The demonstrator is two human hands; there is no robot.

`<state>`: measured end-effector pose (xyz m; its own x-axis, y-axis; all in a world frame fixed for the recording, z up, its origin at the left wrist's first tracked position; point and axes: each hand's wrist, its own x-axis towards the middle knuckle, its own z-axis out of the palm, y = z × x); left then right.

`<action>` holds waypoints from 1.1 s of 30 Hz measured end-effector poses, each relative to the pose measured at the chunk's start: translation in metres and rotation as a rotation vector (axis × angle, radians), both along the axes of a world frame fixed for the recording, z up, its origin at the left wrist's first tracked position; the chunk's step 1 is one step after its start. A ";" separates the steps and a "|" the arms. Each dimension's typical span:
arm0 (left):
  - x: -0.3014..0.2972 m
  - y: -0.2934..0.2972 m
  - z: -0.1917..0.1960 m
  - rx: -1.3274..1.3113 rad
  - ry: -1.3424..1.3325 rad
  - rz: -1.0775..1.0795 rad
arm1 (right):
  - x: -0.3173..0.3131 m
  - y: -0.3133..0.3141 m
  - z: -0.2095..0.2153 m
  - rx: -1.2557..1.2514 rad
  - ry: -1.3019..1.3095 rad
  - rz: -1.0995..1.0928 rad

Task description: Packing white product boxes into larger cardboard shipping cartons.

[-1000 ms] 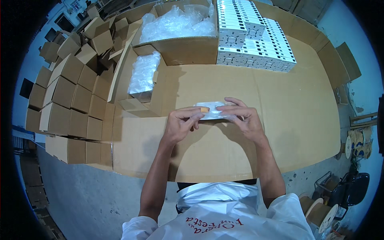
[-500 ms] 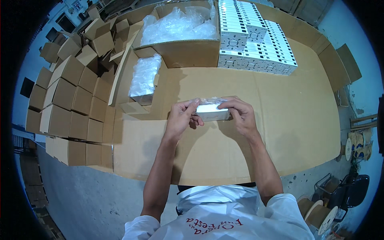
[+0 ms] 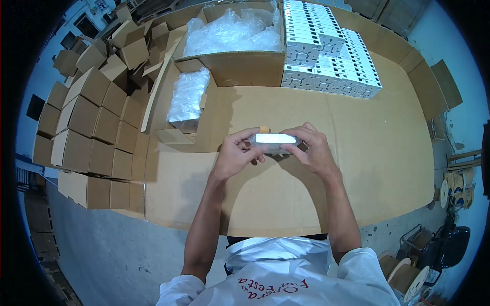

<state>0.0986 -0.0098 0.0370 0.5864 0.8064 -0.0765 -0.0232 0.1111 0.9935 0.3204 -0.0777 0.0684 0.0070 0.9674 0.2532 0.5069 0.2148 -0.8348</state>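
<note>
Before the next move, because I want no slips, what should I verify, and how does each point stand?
1. Left hand on the white item's left end: ok.
2. Right hand on its right end: ok.
3. Item's underside clean: cannot tell, hidden.
4. Patterned white boxes apart from both hands: ok.
5. Large open carton free of plastic: not ok, crumpled clear plastic fills it.

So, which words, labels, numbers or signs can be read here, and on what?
White T-shirt: red lettering on the front, which I won't copy out.
Stacked white boxes: dark marks, too small to tell if any is text.
Plastic-wrapped white block: no lettering I can make out.
</note>
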 end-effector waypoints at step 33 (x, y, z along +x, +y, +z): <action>-0.047 -0.021 -0.046 0.583 0.309 0.073 | -0.198 0.094 0.018 -0.114 0.754 0.437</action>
